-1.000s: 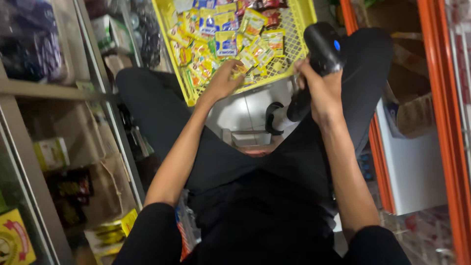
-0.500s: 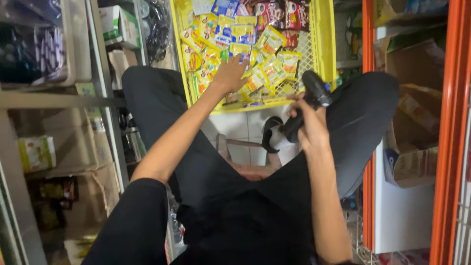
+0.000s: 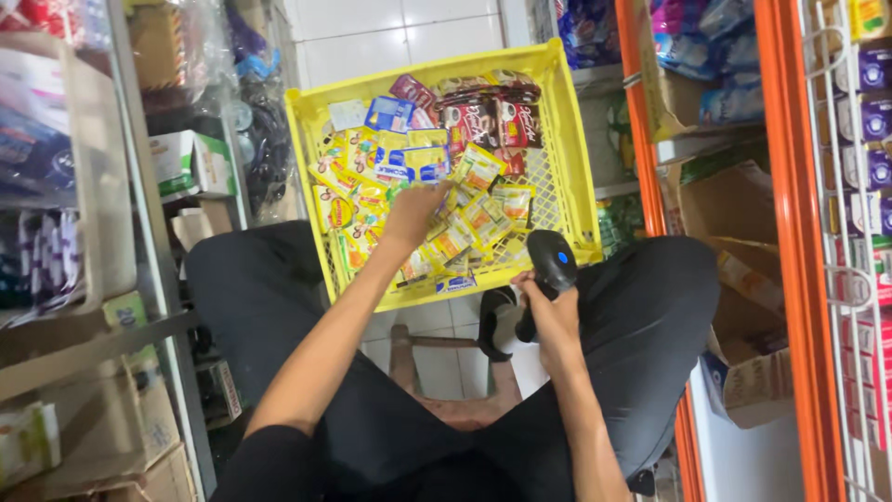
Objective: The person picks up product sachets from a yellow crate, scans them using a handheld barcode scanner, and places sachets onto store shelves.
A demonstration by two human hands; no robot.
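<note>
Yellow plastic is forming the slotted crate [image 3: 576, 177] that is resting tilted across the person's knees, its far edge leaning toward the white tiled wall [image 3: 390, 37]. Small flat sachets [image 3: 437, 200] are lying loose and overlapping inside it: mostly yellow ones, some blue-and-white ones toward the far left, and dark red-brown packets along the far right rim. They are looking thin, glossy and slippery, so one picked from the heap is likely dragging its neighbours along.

Reaching into the middle of the heap is the left hand [image 3: 415, 212], its fingers curling down onto the sachets; whether they are already pinching one cannot be told, since the fingertips are hidden among the packets. For a clean pick, it is probably best to be pressing on a single top sachet and sliding it free by its edge rather than digging deep.

Just near the crate's near right corner, the right hand [image 3: 550, 316] is wrapping firmly around the grip of a black handheld scanner [image 3: 548, 265], whose head, with a small blue light, is pointing toward the crate. Holding it steady and close to the heap seems wise.

Shelving [image 3: 102, 214] with boxed goods is standing at left; an orange rack upright [image 3: 785, 186] and cardboard boxes [image 3: 743, 372] are standing at right.
</note>
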